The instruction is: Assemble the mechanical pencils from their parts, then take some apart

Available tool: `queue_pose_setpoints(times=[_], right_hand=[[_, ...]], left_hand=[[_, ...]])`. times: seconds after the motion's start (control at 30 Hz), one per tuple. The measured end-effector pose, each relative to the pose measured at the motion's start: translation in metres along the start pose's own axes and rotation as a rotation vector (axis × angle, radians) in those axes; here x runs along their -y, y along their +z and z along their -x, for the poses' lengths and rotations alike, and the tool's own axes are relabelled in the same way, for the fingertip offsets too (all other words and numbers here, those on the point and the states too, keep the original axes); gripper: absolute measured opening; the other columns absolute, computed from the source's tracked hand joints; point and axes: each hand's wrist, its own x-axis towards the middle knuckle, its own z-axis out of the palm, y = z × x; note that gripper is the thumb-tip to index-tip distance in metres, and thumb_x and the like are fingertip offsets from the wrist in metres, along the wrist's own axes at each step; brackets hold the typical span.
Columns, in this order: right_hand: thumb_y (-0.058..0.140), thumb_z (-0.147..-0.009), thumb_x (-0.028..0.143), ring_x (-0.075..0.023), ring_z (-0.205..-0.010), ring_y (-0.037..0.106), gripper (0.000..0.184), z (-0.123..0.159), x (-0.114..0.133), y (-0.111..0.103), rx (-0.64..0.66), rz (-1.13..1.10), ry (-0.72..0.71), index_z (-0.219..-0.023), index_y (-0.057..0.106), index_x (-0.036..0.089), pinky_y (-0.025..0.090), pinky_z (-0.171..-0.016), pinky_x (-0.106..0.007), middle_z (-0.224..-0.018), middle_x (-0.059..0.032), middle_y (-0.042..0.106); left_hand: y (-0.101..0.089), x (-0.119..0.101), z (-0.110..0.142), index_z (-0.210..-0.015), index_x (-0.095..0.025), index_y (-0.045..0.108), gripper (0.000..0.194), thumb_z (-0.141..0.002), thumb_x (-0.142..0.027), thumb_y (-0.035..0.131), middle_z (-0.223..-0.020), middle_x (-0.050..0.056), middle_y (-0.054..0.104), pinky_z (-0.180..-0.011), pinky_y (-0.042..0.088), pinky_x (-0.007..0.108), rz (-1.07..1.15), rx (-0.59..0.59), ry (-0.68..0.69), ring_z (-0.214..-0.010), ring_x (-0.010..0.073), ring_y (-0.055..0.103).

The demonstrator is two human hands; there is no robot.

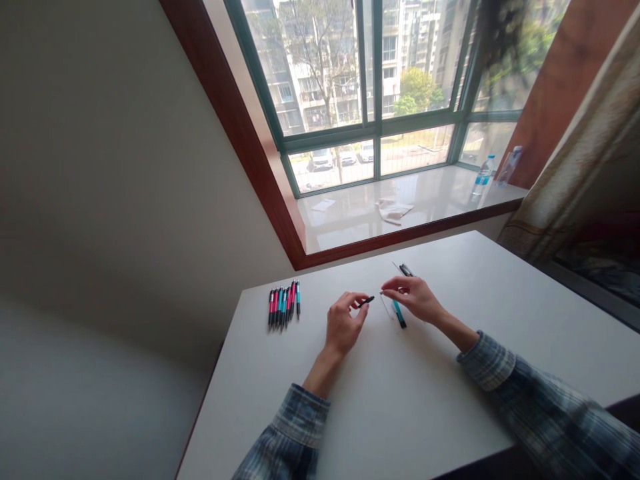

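On the desk [425, 393], left hand [343, 327]: thumb and fingertips closed on a black pen part [367, 302].
Right hand [414, 297]: fingertips pinched on a small piece [381, 293], too tiny to identify.
Blue barrel [397, 311]: seven o'clock of right hand.
Row of pens [283, 307]: nine o'clock of left hand.
Pinch: light grip advised, ends aligned, low over desk.
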Motion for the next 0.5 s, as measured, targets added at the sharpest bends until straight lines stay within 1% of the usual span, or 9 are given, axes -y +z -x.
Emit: queue_pose_setpoints(times=[0.07,0.2,0.5], right_hand=[[0.071,-0.090,0.044,-0.0210,-0.083,0.073,0.024,-0.0002,-0.0010,0.0004,0.015,-0.094,0.027,-0.098,0.079,0.023,0.055,-0.075,-0.032,-0.093,-0.0048,0.080],[0.073,-0.087,0.045,-0.0224,-0.085,0.074,0.026,0.0002,-0.0023,0.0015,0.033,-0.176,0.046,-0.097,0.080,0.022,0.056,-0.078,-0.033,-0.094,-0.0064,0.080],[0.075,-0.085,0.048,-0.0240,-0.086,0.073,0.031,0.0016,-0.0025,0.0035,0.090,-0.214,0.056,-0.097,0.080,0.020,0.057,-0.077,-0.034,-0.093,-0.0077,0.080]], left_hand=[[-0.0003,0.0004,0.0001,-0.102,-0.026,0.075,0.014,-0.091,-0.025,0.066,-0.095,0.002,0.074,-0.077,0.052,0.032,0.022,-0.002,0.006,-0.080,0.0169,0.065],[-0.0001,-0.0008,0.0004,-0.102,-0.026,0.075,0.014,-0.092,-0.025,0.066,-0.096,0.002,0.075,-0.077,0.052,0.032,0.037,-0.005,0.020,-0.082,0.0170,0.066],[0.0042,-0.0006,0.0028,-0.102,-0.026,0.075,0.014,-0.091,-0.024,0.067,-0.095,0.002,0.074,-0.078,0.051,0.033,0.053,0.010,0.042,-0.085,0.0179,0.066]])
